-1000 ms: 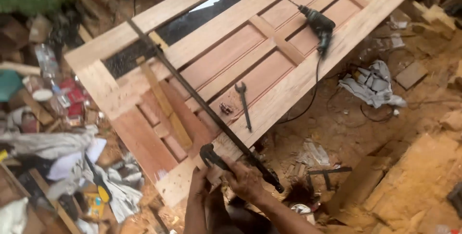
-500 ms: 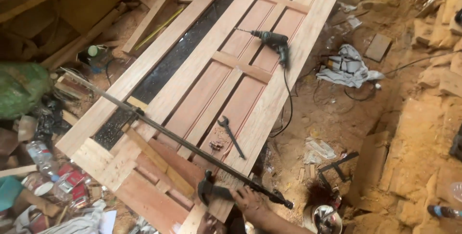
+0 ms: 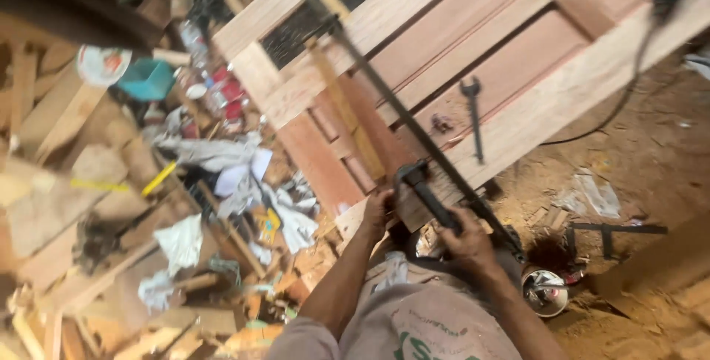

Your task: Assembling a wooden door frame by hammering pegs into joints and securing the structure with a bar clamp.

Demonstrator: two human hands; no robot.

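We are looking down at a wooden door (image 3: 473, 64) lying flat across the yard, with a long black bar clamp (image 3: 399, 116) running slantwise over it from the far edge to the near one. Our left hand (image 3: 377, 208) is resting against the near edge of the door, just beside the clamp's black head (image 3: 414, 176); its fingers are curled, but we cannot tell whether they are closing on anything. Our right hand (image 3: 464, 236) is wrapping around the clamp's handle (image 3: 436, 208), fingers folded tight over it, close to where the bar is ending. A spanner (image 3: 473, 116) is lying loose on a door panel, apart from both hands, and a black cable (image 3: 621, 101) is trailing off the door onto the sawdust floor. A small tin (image 3: 545, 291) is sitting on the ground near our right hand. Left of the door, rags (image 3: 222, 160), a blue tub (image 3: 148, 79) and wood offcuts (image 3: 52, 108) are lying heaped together.
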